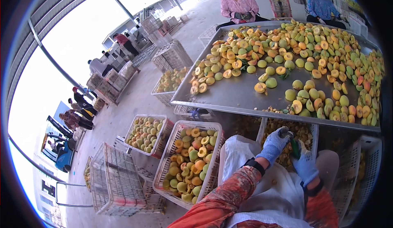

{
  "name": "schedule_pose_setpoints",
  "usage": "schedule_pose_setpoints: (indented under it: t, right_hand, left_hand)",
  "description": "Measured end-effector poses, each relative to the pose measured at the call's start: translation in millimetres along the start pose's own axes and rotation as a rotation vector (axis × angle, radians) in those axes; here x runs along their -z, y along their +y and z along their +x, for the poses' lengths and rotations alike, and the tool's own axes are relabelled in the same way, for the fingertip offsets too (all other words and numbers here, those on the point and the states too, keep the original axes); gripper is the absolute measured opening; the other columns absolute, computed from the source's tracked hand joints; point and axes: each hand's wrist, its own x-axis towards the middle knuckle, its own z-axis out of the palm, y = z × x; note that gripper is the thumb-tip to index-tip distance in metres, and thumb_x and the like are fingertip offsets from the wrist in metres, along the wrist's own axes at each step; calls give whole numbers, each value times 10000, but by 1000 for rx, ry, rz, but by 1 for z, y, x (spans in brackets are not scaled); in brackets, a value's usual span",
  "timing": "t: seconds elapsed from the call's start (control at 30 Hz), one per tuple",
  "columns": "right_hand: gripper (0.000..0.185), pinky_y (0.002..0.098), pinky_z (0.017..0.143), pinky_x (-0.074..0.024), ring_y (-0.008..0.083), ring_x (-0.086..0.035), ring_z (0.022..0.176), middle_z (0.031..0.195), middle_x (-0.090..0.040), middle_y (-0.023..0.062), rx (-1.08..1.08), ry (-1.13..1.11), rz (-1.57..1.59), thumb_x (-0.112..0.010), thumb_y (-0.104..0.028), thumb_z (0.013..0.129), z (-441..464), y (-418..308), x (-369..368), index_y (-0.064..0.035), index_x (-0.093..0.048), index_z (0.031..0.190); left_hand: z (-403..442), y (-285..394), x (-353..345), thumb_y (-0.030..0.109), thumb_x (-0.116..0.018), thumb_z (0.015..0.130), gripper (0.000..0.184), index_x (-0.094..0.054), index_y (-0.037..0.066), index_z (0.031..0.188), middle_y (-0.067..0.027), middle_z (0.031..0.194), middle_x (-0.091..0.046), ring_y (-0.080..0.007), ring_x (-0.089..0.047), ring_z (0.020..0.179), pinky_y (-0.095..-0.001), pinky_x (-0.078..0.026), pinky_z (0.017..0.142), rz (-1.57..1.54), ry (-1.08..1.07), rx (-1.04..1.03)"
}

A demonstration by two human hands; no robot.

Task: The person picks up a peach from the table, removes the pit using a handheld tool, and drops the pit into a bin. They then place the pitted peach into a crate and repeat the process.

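Both my hands wear light blue gloves and meet over my lap at the table's near edge. My left hand (273, 144) is closed at the fingertips, around something I cannot make out. Right beside it, my right hand (305, 161) is wrapped round a green-handled tool (295, 147), whose working end is mostly hidden. Below the hands stands a crate (315, 141) with yellowish-brown bits in it. In front, a metal table (241, 90) bears many whole and halved peaches (269, 82), some halves showing hollow centres.
To my left, a white crate (221, 140) holds peaches and halves; another peach crate (167, 125) stands behind it. An empty-looking stacked crate (118, 179) is further left. Two people (239, 4) sit across the table. A blue forklift (65, 150) and other workers are farther off.
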Motion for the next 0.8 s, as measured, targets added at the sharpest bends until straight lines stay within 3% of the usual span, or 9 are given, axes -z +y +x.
schedule_pose_setpoints:
  t: [0.17, 0.33, 0.37, 0.43, 0.47, 0.57, 0.67, 0.73, 0.8]
  right_hand:
    - [473, 397, 739, -479, 361, -603, 841, 910, -618, 208, -36, -89, 89, -666, -103, 723, -1, -5, 7, -40, -514, 1167]
    - [449, 369, 699, -488, 349, -607, 818, 950, -608, 195, -163, -140, 544, -651, -83, 753, 9, 68, -25, -30, -492, 1169]
    - [418, 363, 691, -489, 340, -607, 800, 936, -608, 182, -217, -126, 569, -645, -93, 769, 12, 67, -19, -30, -497, 1155]
    - [336, 367, 686, -476, 324, -597, 780, 903, -604, 169, -176, -214, -245, -633, -120, 797, 4, 40, -4, -27, -515, 1098]
    - [310, 390, 698, -471, 336, -601, 806, 895, -612, 182, -168, -136, -93, -624, -184, 804, 3, 27, 3, -37, -529, 1060]
    - [311, 404, 660, -470, 357, -608, 752, 811, -629, 162, -88, -58, 514, -651, -230, 793, -2, -11, 13, -37, -544, 1011]
    - [306, 380, 652, -475, 332, -613, 746, 809, -626, 162, -244, -254, 745, -665, -207, 782, -2, -37, 21, -37, -546, 1006]
    - [304, 372, 634, -478, 316, -617, 730, 802, -626, 160, -157, -193, 592, -655, -227, 791, -2, -39, 18, -43, -549, 1009]
    - [304, 365, 616, -480, 301, -622, 714, 794, -626, 157, -75, -147, 438, -646, -247, 800, -5, -39, 14, -49, -552, 1011]
  left_hand:
    - [-1, 7, 15, 258, -581, 817, 317, -607, 62, 1064, -141, 983, -642, -306, -608, 929, -346, -478, 779, 44, -180, 53]
    - [-10, 4, 37, 340, -529, 881, 383, -589, 12, 1070, -100, 946, -648, -236, -626, 863, -332, -506, 789, -1270, -215, 307]
    - [-15, 12, 45, 323, -502, 897, 356, -576, 26, 1079, -106, 972, -635, -243, -619, 890, -363, -512, 799, -1251, -159, 77]
    - [-20, 9, 56, 334, -499, 895, 395, -511, 17, 1130, -152, 1099, -568, -263, -580, 983, -375, -496, 851, -1376, -190, 22]
    - [-7, 4, 62, 362, -523, 878, 476, -458, -6, 1172, -192, 1200, -514, -275, -548, 1050, -355, -474, 894, -1498, -270, 159]
    - [-15, 16, 62, 413, -456, 893, 517, -447, -6, 1196, -195, 1181, -525, -306, -538, 1058, -403, -474, 883, -1469, -263, 251]
    - [-14, 25, 55, 417, -405, 908, 506, -486, -12, 1165, -188, 1133, -550, -317, -520, 1073, -444, -459, 879, -520, 2, -326]
    - [-7, 30, 53, 366, -430, 909, 449, -519, -17, 1126, -168, 1069, -577, -301, -527, 1042, -436, -453, 871, -1401, -163, 238]
    - [-9, 39, 50, 352, -434, 909, 427, -532, -19, 1098, -161, 1047, -583, -296, -535, 1013, -432, -454, 867, -1420, -154, 237]
